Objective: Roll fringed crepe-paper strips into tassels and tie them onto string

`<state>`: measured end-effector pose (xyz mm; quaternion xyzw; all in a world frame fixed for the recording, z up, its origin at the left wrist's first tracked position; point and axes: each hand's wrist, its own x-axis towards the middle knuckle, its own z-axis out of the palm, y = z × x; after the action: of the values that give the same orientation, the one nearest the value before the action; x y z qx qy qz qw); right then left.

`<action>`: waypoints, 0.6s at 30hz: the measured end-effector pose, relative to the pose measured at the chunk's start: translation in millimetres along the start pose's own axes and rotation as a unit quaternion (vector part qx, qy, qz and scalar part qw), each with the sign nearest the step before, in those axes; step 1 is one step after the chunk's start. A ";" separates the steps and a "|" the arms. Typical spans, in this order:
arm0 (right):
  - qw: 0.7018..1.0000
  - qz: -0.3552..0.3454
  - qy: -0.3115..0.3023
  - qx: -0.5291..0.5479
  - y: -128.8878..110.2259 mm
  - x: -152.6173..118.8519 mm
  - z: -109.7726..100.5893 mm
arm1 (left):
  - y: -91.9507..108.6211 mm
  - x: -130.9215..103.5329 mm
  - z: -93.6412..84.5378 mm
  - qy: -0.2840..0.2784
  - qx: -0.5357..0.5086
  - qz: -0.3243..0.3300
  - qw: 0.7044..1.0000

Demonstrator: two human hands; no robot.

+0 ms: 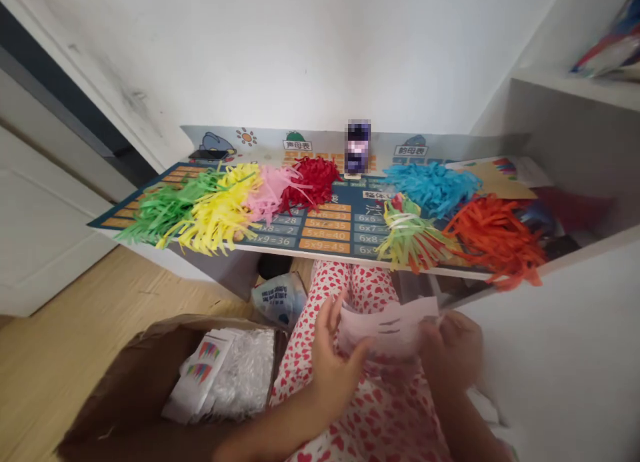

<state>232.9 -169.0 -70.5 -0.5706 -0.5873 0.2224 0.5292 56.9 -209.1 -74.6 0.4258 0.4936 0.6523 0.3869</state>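
Observation:
Above my lap, both hands hold a curved piece of white paper (390, 327) with a few dark printed marks. My left hand (333, 355) grips its left end, fingers behind and thumb in front. My right hand (453, 349) is closed on the right end and a little blurred. On the desk beyond lie bundles of shredded paper strips: green (170, 205), yellow (223, 212), pink (270, 192), red (313, 182), blue (433, 187) and orange (495, 239). A mixed-colour bundle (407, 232) is tied with a pale band.
A cardboard box (120, 382) at lower left holds printed cards (200, 369) and clear plastic packets (247, 375). The desk (327, 235) has a printed number-chart top. A pixelated upright object (357, 147) stands at its back. A plastic bag (280, 299) lies below; a shelf (575, 85) is at right.

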 end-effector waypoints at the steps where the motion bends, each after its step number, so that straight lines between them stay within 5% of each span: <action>1: 0.999 0.002 0.040 -0.010 -0.6 -3.5 1.1 | -0.3 -2.1 1.3 0.010 -0.023 0.004 1.000; 4: 0.991 0.003 0.129 -0.024 -1.5 -13.4 5.1 | -3.0 -8.8 3.0 0.019 -0.038 0.023 0.999; 12: 0.997 -0.006 0.073 -0.027 7.5 -12.2 -5.7 | -0.8 -14.9 2.5 0.010 -0.013 0.096 0.995; 18: 0.994 0.005 0.087 -0.066 7.1 -13.9 -9.5 | 3.3 -10.9 -5.0 0.003 -0.063 0.078 0.995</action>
<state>241.4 -183.0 -78.5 -0.6242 -0.5500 0.1353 0.5381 55.6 -221.5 -74.0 0.4361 0.4180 0.7115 0.3589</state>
